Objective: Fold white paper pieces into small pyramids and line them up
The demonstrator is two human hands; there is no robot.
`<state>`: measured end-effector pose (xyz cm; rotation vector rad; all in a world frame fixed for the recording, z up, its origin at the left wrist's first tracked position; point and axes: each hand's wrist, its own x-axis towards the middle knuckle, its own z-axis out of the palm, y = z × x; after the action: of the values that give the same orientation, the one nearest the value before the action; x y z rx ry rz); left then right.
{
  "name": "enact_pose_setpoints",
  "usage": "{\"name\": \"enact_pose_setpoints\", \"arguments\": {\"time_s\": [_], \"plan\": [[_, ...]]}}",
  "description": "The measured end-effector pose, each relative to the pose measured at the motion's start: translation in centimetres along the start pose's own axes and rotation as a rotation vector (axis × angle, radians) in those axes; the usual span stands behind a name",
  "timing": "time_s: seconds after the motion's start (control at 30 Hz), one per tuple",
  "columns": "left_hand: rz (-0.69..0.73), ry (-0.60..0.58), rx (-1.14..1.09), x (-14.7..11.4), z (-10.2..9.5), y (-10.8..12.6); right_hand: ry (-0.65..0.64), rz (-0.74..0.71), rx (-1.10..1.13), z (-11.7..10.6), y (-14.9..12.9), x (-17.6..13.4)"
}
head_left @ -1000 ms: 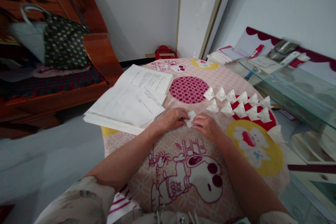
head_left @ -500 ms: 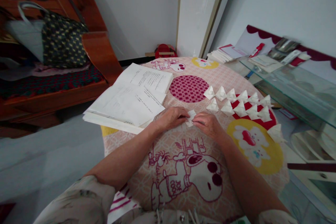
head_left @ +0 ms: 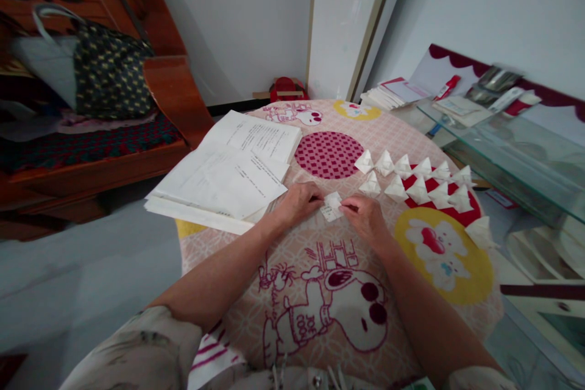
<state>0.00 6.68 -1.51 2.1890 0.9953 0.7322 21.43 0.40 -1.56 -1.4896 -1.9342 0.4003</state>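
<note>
Well, there's open room on the round worktop [head_left: 402, 134], with bare patterned cloth running toward me past both wrists and away to the far rim. One open book [head_left: 192, 177] juts beyond the left edge. Over on the right I count twelve folded paper pieces [head_left: 417, 191]: six in the far row, five in the nearer, one alone by the right rim. Between the hands sits one small folded paper [head_left: 331, 207]; the right hand [head_left: 367, 219] pinches its right edge, fingers closed. The left hand [head_left: 299, 201] is curled at its left edge, thumb hidden, so I can't tell whether it grips. The print is too small to read.
</note>
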Motion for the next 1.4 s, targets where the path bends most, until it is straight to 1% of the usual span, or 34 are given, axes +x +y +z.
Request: {"name": "enact_pose_setpoints", "arguments": {"time_s": [0.13, 0.33, 0.53, 0.77, 1.0, 1.1, 1.2, 1.33, 1.4], "plan": [[-0.09, -0.008, 0.068, 0.3, 0.2, -0.1, -0.007, 0.102, -0.026, -0.2, -0.4, 0.1], [-0.162, -0.02, 0.145, 0.8, 0.3, 0.1, -0.056, 0.237, -0.118, -0.5, -1.1, 0.5], [-0.191, -0.013, 0.172, 1.1, 0.4, 0.2, -0.068, 0.275, -0.154, -0.4, -0.9, 1.1], [-0.23, -0.028, 0.269, 1.3, 0.5, 0.7, -0.148, 0.323, -0.187, -0.3, -0.4, 1.9], [-0.265, -0.029, 0.362, 1.4, 0.8, 1.4, -0.199, 0.389, -0.265, -0.3, -0.9, 2.3], [-0.263, -0.013, 0.351, 1.3, 0.9, 1.2, -0.197, 0.389, -0.301, -0.2, -1.0, 2.3], [-0.268, 0.035, 0.309, 1.1, 0.9, 0.8, -0.197, 0.4, -0.324, -0.2, -1.3, 2.3], [-0.281, 0.099, 0.208, 1.1, 0.7, 0.2, -0.212, 0.421, -0.324, -0.3, -1.6, 2.3], [-0.312, 0.132, 0.14, 1.0, 0.5, 0.0, -0.217, 0.428, -0.332, -0.3, -1.7, 2.3]]}}
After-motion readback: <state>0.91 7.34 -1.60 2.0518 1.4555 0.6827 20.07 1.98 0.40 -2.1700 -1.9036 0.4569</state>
